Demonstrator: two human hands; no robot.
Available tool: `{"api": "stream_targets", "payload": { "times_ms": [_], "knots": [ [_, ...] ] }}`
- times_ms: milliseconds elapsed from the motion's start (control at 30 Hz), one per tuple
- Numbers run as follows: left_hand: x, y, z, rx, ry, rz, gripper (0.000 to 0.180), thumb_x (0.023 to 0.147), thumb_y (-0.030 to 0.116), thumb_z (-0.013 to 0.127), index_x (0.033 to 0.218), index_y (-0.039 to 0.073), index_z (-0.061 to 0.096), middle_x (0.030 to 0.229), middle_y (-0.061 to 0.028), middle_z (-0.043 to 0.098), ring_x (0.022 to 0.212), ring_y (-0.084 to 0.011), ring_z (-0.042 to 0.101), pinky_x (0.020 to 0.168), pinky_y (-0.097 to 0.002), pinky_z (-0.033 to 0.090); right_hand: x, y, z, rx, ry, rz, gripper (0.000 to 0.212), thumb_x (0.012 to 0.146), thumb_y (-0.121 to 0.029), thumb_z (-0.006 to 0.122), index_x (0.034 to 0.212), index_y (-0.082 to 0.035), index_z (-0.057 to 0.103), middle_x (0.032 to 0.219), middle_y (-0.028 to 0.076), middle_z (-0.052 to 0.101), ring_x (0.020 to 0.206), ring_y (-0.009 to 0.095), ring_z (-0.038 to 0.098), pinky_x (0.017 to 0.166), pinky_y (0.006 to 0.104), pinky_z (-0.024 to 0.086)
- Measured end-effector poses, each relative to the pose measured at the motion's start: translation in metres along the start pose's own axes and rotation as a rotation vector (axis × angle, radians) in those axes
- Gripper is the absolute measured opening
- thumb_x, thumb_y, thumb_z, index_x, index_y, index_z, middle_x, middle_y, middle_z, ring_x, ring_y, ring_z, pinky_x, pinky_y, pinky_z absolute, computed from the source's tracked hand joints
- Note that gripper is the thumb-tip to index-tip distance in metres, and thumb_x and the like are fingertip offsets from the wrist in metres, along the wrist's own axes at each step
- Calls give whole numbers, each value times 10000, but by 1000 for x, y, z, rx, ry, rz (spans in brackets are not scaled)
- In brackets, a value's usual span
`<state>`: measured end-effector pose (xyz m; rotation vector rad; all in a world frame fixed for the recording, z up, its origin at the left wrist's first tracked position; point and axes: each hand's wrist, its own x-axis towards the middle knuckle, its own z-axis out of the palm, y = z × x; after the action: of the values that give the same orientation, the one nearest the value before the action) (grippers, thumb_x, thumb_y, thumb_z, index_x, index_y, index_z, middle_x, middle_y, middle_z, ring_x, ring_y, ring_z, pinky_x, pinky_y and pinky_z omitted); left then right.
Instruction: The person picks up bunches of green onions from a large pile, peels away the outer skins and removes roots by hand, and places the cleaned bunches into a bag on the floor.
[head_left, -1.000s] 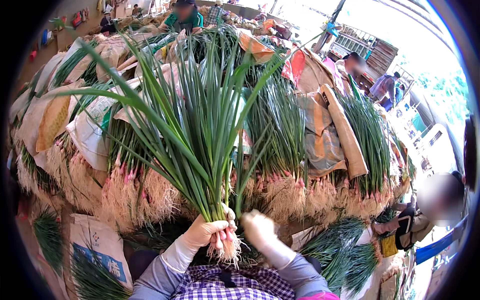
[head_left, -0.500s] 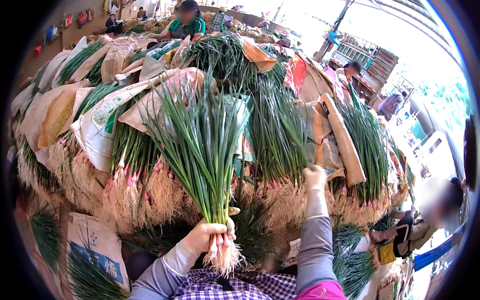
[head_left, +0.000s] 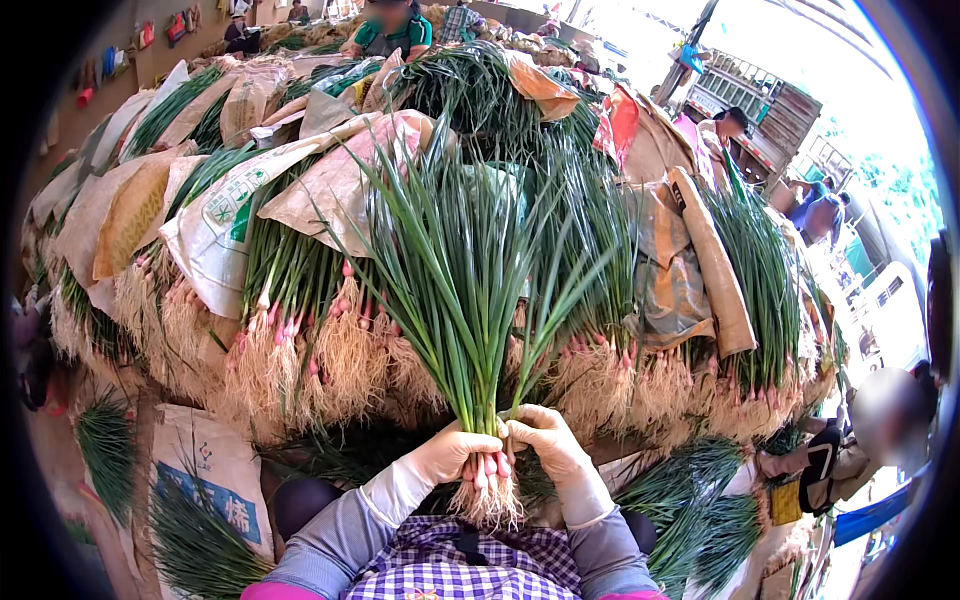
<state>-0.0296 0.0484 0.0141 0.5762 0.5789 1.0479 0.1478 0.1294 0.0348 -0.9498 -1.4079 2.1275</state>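
Note:
Just above my lap stands a bunch of green garlic point(head_left: 468, 340), its long flat leaves fanned upward and its pink bulbs and pale roots hanging below. My left hand point(head_left: 450, 455), in a pale glove, is closed round the stems just over the bulbs. Against the bunch's right side, my gloved right hand point(head_left: 547, 442) is closed with thumb and fingers pinched on a green garlic stalk point(head_left: 535, 365) that leans outward to the right. The two hands nearly meet at the stems. Fingers behind the bunch are hidden.
Ahead rises a wide heap of green garlic point(head_left: 325, 345), roots toward me, partly covered by woven sacks point(head_left: 225, 230). Loose green garlic point(head_left: 190, 535) lies at lower left by a printed sack point(head_left: 210, 450), and more point(head_left: 690, 510) at right. Other people work behind the heap and at right.
My right hand has come back from the heap, moving left and down to the bunch, where a stalk now shows in its fingers. The bunch has shifted slightly right within the view.

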Motion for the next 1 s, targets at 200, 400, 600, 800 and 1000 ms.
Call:
{"api": "stream_targets", "payload": {
  "times_ms": [200,400,600,800,1000],
  "knots": [
    [5,-1,11,108,66,11,181,846,63,495,968,-45,573,744,-192,657,430,-165,583,372,-209,439,27,0,4,-514,338,-228,185,875,-147,614,946,24,616,777,87,634,675,142,587,611,285,482],
    [10,-6,7,99,75,-10,172,833,42,510,969,-53,556,781,-199,648,495,-198,607,430,-245,472,40,9,-1,-519,354,-248,232,912,-203,589,850,20,574,659,34,561,577,121,499,543,279,423],
    [12,-13,8,-317,-30,180,186,753,27,570,924,61,504,884,-81,516,825,-229,553,897,-508,449,36,6,5,-26,541,-292,243,932,-204,564,754,-40,578,610,-27,518,554,64,463,491,214,342],
    [1,-11,-3,-360,-80,166,204,746,34,581,931,64,500,934,-91,535,888,-240,556,887,-490,470,22,9,-38,-801,147,17,389,926,-327,542,1145,-8,588,928,68,662,663,112,561,564,227,434],
    [-8,2,6,-338,-27,137,237,726,33,575,960,17,541,912,-146,618,687,-262,632,858,-520,499,-1,-5,9,-14,-200,-37,373,935,-324,553,1164,-30,546,839,-25,560,707,76,511,572,200,403]
  ]
}}
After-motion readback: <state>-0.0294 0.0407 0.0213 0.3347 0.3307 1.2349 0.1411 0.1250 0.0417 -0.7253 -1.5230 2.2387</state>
